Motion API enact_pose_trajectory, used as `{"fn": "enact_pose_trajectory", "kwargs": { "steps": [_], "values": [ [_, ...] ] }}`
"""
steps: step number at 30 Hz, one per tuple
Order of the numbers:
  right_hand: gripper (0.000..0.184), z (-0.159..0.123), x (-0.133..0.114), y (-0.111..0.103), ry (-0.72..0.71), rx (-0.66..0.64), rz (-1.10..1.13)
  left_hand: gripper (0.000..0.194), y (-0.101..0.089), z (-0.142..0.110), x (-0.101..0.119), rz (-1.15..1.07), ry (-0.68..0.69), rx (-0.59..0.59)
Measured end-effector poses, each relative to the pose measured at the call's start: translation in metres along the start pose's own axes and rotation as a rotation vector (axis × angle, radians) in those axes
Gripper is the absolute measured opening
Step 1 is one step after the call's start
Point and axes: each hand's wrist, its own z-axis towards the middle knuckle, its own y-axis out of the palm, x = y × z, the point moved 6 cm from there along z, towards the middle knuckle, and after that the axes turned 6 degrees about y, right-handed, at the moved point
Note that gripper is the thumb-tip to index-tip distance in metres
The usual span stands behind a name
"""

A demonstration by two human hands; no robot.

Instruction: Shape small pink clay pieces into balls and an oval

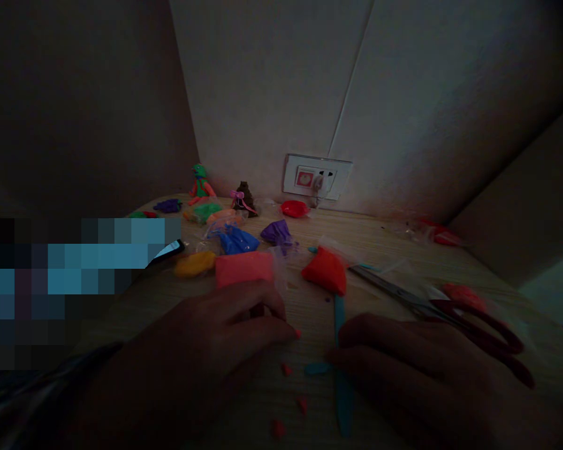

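My left hand (220, 337) is low over the table with its fingers curled and a small bit of red clay (298, 334) at the tips. Several more red clay bits, among them one crumb (278, 429), lie below it. To the right, my right hand (413, 369) is closed, and the flat tip of a small blue modelling tool (316, 369) sticks out leftward from its fingertips. A long blue modelling tool (344, 406) lies lengthwise beside and partly under these fingers. Just beyond the left hand rests a pack of pink clay (244, 267); a red clay pack (326, 270) sits ahead of the right.
Scissors with dark red handles (422, 306) lie at the right. Farther back are blue clay (237, 240), purple clay (276, 232) and yellow clay (194, 264). A green-and-orange figure (199, 183) and a brown figure (244, 199) stand by the wall, near a socket (317, 178).
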Motion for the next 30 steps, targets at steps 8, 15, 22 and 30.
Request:
{"fn": "enact_pose_trajectory", "kwargs": {
  "steps": [8, 15, 22, 30],
  "values": [
    [0.05, 0.0, -0.001, 0.0, 0.031, -0.013, -0.003, 0.039, -0.008, 0.004, 0.001, 0.119, 0.067, 0.042],
    [0.048, -0.001, 0.001, 0.002, -0.021, 0.023, -0.01, 0.033, -0.008, 0.0, -0.005, 0.058, 0.004, 0.106],
    [0.042, -0.002, 0.001, 0.002, -0.001, 0.006, -0.028, 0.036, -0.004, -0.004, -0.006, 0.03, -0.034, 0.123],
    [0.047, 0.0, -0.002, 0.0, 0.021, -0.014, -0.017, 0.031, -0.002, -0.004, 0.007, 0.003, 0.066, 0.056]
  ]
}}
